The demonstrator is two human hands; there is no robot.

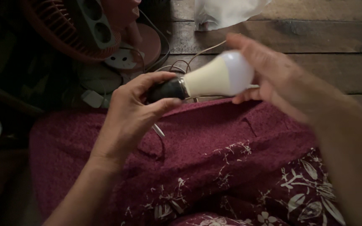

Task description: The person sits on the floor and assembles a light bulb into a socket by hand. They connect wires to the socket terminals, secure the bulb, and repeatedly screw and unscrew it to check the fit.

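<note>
Head view, looking straight down into the lap: a light bulb [214,77] is held sideways between both hands, just above a dark red patterned skirt [214,167]. Left hand [133,111] has thumb and fingers pinched around the black socket [166,88] at the bulb's base, a firm closed grip on the narrow end. Right hand [281,79] cups the white dome from the far side, fingers curled over the top and thumb underneath, so that grip is wrapped on the bulb rather than spread. I'd judge this bulb light, rigid and smooth, probably a plastic dome over a cream-coloured body, so it may slip under a loose hold and would not like a drop onto the boards. The safest places to hold look like the wide cream body and the dark socket, not the thin wire. Thin pale wires [202,52] trail from the socket area back across the wooden floor [323,37], and they could snag or tug if the bulb is swung about. Off to the upper left sits a red fan guard [59,35] with a grey power strip [97,25] lying on it and a round white plug [122,58] among tangled cables, all close to the left hand's elbow room. A white plastic bag [223,12] lies at the top edge, well apart from the hands.
</note>
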